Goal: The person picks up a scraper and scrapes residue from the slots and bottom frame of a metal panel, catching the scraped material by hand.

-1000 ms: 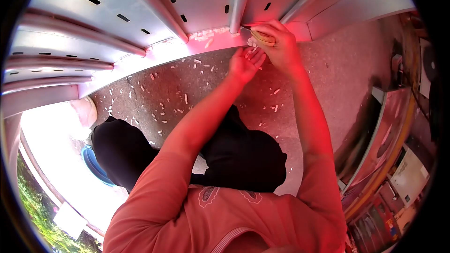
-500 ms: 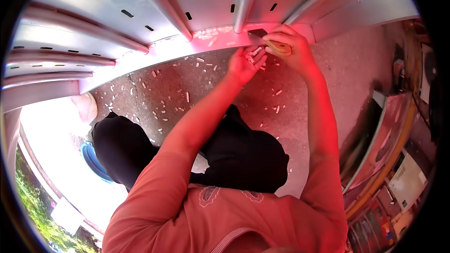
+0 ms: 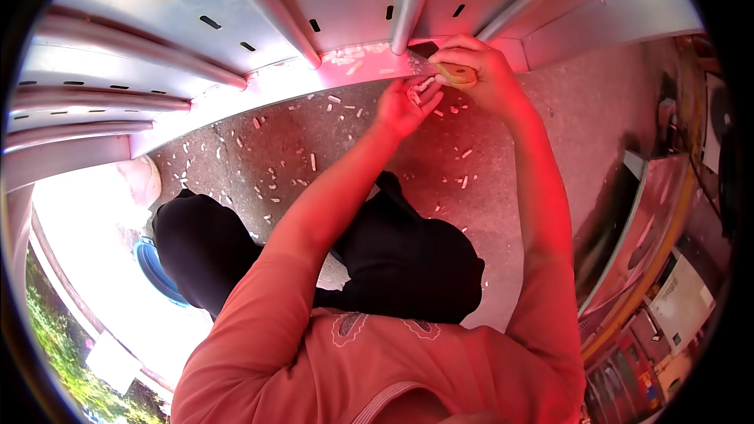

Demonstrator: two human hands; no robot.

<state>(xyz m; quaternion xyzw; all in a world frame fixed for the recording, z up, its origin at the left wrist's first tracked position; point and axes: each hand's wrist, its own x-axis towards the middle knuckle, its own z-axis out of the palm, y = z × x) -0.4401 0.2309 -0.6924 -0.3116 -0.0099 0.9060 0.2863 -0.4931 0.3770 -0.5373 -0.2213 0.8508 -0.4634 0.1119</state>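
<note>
My right hand [image 3: 484, 74] is closed round the wooden handle [image 3: 457, 73] of a putty knife. Its wide blade [image 3: 422, 49] points left, close over the ledge [image 3: 377, 63] at the foot of the metal panel. Palm up and cupped, my left hand [image 3: 406, 108] lies just below the ledge, near the knife's handle. Several small white pieces [image 3: 418, 93] rest in its palm and along its fingers. More pale pieces [image 3: 353, 53] lie on the ledge, left of the blade.
Slotted sheet metal with round tubes [image 3: 271, 8] rises in front of me. White bits [image 3: 312, 162] litter the concrete floor [image 3: 236, 161]. A blue basin [image 3: 153, 271] is by my left knee. Metal frames and clutter [image 3: 640, 235] line the right side.
The knife and my right hand have shifted slightly left along the ledge. My left hand has moved a little left with the white pieces still in it.
</note>
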